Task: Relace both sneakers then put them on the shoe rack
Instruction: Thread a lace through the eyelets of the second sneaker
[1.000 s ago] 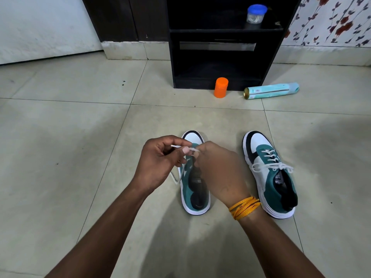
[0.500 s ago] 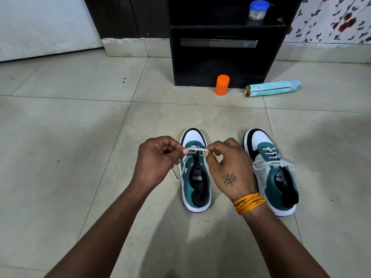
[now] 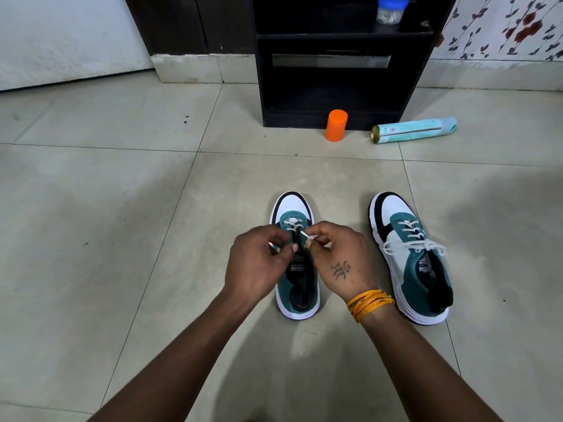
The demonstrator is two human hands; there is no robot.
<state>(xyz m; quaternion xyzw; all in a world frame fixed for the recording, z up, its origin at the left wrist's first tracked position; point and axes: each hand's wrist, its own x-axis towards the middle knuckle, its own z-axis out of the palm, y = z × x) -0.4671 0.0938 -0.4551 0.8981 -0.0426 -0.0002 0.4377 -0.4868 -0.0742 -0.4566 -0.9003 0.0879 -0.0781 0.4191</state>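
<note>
Left sneaker [image 3: 297, 269], half-laced: lace tip [image 3: 305, 235] pinched by right hand [image 3: 338, 263]; left hand [image 3: 259, 263] curled beside it, grip unclear. Right sneaker [image 3: 411, 257] laced, near shoe rack [image 3: 335, 56].

orange cap [image 3: 336, 125], spray can [image 3: 413, 130], blue-lid jar [image 3: 390, 10]

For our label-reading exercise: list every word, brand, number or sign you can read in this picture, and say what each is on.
"PUMA": tongue label of the right sneaker, sideways.
Tongue label of the left sneaker: partly covered, too blurred to read.
Lying can: print too small to read.
Right hand: a tattooed sign, no readable word.
Orange bottle, jar: no text visible.
</note>
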